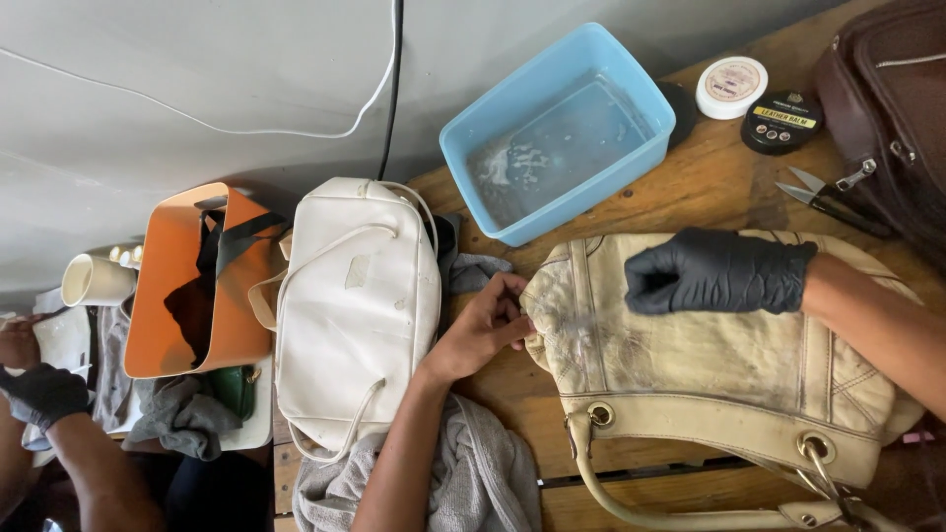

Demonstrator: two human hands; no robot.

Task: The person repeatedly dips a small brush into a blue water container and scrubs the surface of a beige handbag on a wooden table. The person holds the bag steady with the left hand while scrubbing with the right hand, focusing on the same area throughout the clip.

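A worn cream leather handbag [729, 365] with brass rings and a long strap lies flat on the wooden table [690, 187]. My bare left hand [485, 330] pinches the bag's left corner between thumb and fingers. In a black glove, my right hand [714, 271] rests on the upper part of the bag as a closed fist; nothing shows inside it. A grey towel [473, 473] lies under my left forearm.
A blue plastic tub [557, 133] with a little soapy water stands behind the bag. Beside it are a white tin [731, 87], a black tin [781, 121], small snips [828, 202] and a brown bag [887, 108]. A white handbag [355, 305] and an orange bag [187, 281] lie left. Another person's gloved hand [44, 394] works at far left.
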